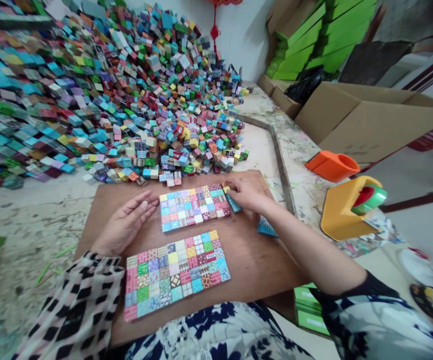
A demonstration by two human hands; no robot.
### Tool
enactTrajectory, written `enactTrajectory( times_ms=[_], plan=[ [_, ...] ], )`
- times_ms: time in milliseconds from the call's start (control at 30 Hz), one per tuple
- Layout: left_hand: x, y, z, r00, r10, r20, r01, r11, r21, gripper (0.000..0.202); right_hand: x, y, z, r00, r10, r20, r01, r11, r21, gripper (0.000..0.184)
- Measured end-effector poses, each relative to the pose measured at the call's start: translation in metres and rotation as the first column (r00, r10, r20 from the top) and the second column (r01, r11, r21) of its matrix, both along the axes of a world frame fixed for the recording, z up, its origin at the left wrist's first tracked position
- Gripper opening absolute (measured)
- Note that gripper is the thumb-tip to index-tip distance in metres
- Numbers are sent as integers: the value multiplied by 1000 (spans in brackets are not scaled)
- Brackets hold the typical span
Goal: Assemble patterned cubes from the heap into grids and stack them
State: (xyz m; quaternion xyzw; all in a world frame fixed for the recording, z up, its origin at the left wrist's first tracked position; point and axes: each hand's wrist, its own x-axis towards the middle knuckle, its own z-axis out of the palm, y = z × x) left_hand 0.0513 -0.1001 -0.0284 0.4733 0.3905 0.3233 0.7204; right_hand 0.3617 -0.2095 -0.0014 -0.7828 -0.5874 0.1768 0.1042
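From here I see two flat blocks of patterned cubes on the brown board [246, 260]. The far block [190, 209] lies along the board's far edge, the near block [177, 272] toward its near left corner. Beside the far block's left end, the left hand [128, 222] has its fingers loosely stretched, with nothing visible in them. The right hand's [246, 194] fingers bend over the right end, against blue cubes [233, 204]; whether they grip or only press, I can't tell.
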Motion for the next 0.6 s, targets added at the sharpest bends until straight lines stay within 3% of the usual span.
enactTrajectory(
  times_ms=[267,433,600],
  plan=[
    [0,-2,2,1000,8,20,-8,1000,-20,37,-1,-6,-3,993,-79,89,78,997,18,35],
    [0,-2,3,1000,13,13,-13,1000,-23,35,-2,-12,-6,989,-42,139,30,996,88,44],
    [1,-1,3,1000,14,23,-13,999,-32,36,-18,-9,-16,982,-128,-138,141,986,89,70]
  ],
)
